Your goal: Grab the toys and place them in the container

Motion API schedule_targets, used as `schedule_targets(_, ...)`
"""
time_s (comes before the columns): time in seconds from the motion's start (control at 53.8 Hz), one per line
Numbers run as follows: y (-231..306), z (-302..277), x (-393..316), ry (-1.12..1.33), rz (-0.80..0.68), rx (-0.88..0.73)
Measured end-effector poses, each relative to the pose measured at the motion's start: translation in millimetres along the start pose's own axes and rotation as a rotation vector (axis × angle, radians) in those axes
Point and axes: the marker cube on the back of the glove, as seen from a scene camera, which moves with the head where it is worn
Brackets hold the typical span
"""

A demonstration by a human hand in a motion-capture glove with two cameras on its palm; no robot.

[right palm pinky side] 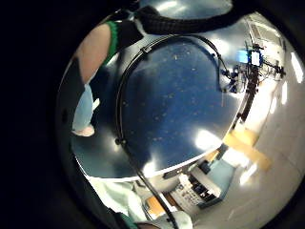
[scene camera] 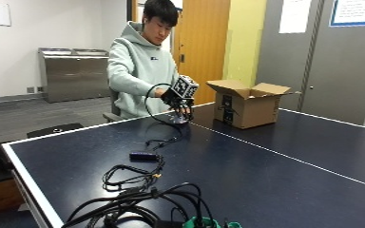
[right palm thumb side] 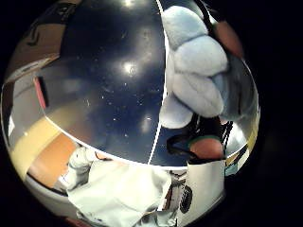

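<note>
Cables sprawl across the near table. Right hand hovers above it, fingers curled round a pale-blue plush toy (raised for carrying); open cardboard box waits just beside.

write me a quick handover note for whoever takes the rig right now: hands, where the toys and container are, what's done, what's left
Right hand: gloved, raised just above the table in front of the person, fingers curled round a pale blue plush toy.
Bare hand: not clearly seen.
Container: the open cardboard box stands on the table beside the right hand, flaps up; its inside is hidden from view.
Done: one toy is picked up.
Left: carry the toy over to the box and drop it in. No other toys show on the table; only loose cables lie at the near end.
</note>
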Motion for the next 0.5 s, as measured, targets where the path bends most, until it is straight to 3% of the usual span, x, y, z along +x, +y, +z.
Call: schedule_targets(0.502, -9, 9, 21, -0.037, -0.022, 0.039)
